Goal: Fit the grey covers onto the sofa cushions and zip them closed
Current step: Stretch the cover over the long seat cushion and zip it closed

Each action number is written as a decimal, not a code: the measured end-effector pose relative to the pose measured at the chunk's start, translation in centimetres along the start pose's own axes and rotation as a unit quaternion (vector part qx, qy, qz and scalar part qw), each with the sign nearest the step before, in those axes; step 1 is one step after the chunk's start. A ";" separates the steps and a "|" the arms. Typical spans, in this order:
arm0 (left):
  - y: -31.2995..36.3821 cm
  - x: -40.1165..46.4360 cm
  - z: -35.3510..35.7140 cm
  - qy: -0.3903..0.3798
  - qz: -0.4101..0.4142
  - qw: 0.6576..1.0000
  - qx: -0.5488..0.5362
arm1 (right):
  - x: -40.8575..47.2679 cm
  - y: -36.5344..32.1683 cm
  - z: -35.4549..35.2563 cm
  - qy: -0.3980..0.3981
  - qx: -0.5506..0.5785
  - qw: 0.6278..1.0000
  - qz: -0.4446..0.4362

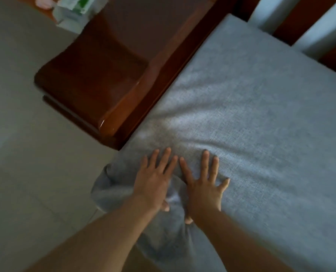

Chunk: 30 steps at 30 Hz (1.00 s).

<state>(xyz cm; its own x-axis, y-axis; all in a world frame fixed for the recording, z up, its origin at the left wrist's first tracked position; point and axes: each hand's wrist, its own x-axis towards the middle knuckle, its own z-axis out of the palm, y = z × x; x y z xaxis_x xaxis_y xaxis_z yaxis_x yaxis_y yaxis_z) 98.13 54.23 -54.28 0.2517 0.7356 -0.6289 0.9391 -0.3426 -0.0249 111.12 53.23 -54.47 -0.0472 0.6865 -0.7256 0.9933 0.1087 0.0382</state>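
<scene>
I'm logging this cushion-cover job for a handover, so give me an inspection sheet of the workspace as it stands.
Surface: grey cushion lies flat on the wooden sofa frame.
Job's things: grey cover bunched loose at the near corner; no zip visible.
Clutter: blurred white and green packet at top left.
Grippers: left hand and right hand press flat on the fabric, thumbs tucked under its edge.
Cables: nothing seen.
Surroundings: pale tiled floor.

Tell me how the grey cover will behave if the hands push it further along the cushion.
The grey cover is probably floppy: it wrinkles ahead of the left hand and right hand. Its loose end bunches at the cushion's corner, so it will likely fold, not slide. The woven surface looks grippy.
</scene>
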 end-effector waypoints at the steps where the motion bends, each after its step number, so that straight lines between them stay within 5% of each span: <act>1: -0.5 0.1 -0.1 0.007 0.021 1.000 0.018 | 0.1 -0.4 -0.2 0.004 0.004 1.000 0.012; 8: -2.7 0.5 -0.7 -0.015 0.123 0.985 0.123 | -0.3 -1.7 -0.4 0.005 0.027 0.998 0.063; 30: -2.9 1.4 -1.1 -0.036 0.186 0.959 0.212 | -0.1 -3.3 0.2 0.033 0.076 0.986 0.144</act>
<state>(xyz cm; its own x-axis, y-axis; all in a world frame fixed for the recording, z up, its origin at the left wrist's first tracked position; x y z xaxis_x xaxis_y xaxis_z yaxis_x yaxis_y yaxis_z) 96.03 56.89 -54.24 0.5195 0.4796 -0.7072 0.6045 -0.7912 -0.0926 107.86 52.61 -54.64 0.2382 0.7193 -0.6526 0.9704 -0.2040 0.1294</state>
